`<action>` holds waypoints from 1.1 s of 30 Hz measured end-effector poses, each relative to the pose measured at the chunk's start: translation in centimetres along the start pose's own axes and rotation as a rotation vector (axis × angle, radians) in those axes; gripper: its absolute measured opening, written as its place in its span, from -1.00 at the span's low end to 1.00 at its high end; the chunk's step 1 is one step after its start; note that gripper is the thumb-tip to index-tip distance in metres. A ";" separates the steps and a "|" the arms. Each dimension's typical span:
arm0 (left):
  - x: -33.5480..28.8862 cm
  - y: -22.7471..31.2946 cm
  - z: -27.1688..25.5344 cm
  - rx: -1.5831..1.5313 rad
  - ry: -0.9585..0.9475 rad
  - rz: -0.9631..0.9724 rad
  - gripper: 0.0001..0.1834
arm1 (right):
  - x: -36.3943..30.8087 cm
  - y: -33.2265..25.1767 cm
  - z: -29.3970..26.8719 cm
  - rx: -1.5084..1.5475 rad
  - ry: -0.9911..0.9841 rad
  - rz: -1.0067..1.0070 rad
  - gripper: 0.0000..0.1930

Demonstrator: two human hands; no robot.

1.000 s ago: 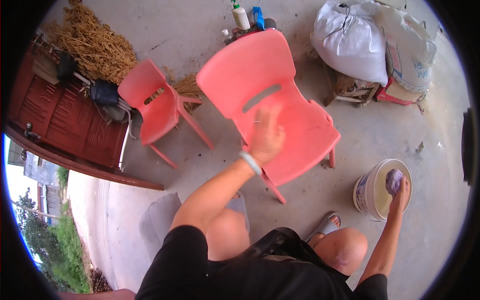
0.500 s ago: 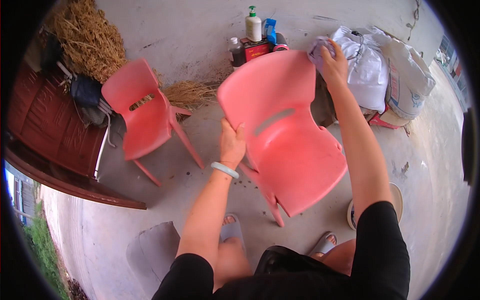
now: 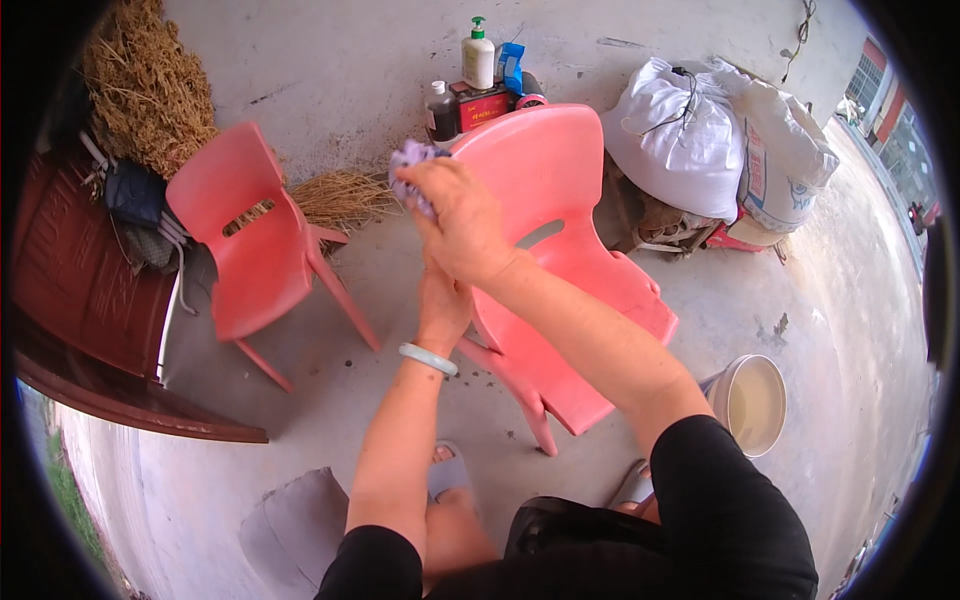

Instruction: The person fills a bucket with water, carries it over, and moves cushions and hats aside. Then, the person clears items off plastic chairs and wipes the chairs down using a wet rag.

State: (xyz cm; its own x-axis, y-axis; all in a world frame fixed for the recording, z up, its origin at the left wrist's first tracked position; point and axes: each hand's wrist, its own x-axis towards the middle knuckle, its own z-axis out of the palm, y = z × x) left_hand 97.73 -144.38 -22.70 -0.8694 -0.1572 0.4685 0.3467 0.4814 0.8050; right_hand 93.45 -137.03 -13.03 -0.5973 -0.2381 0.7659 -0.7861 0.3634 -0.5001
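A pink plastic chair stands in front of me. My left hand, below a pale bangle, is closed on the left edge of its backrest; its fingers are partly hidden behind my other hand. My right hand crosses over the left one, closed around a crumpled purple cloth. The cloth is at the upper left edge of the backrest; whether it touches there I cannot tell. My right forearm covers part of the seat.
A second pink chair stands to the left, near a dark red panel and dried stalks. Bottles, including a green-topped pump bottle, stand by the wall. White sacks sit back right; a bucket is at my right.
My right hand has carried the cloth from the backrest's upper right corner across to its left edge, over my left hand. The view has shifted, showing more of the bucket.
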 end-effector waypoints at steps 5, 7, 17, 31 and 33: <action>0.2 -0.7 0.9 0.153 0.058 0.174 -0.70 | 0.6 3.9 -1.6 -0.077 -0.178 -0.586 -0.67; 0.0 1.7 0.5 0.010 0.062 -0.130 -0.70 | 1.6 5.7 -1.8 -0.027 -0.117 -0.525 -0.68; -0.1 1.7 0.0 -0.023 0.041 -0.188 -0.66 | 3.4 16.2 -8.4 -0.457 0.406 0.126 -0.65; -0.1 0.4 -2.3 -0.049 -0.210 -0.217 -0.46 | -5.4 7.1 -0.5 0.039 0.109 -0.098 -0.58; 0.1 2.6 -2.1 -0.052 -0.168 -0.268 -0.53 | -3.8 12.1 -2.2 -0.221 0.184 -0.082 -0.58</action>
State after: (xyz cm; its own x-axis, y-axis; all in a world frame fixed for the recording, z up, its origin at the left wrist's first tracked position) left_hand 99.30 -144.97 -19.84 -0.9767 -0.1260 0.1739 0.1111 0.3967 0.9112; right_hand 86.60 -129.76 -21.10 -0.4788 -0.1148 0.8704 -0.7645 0.5419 -0.3491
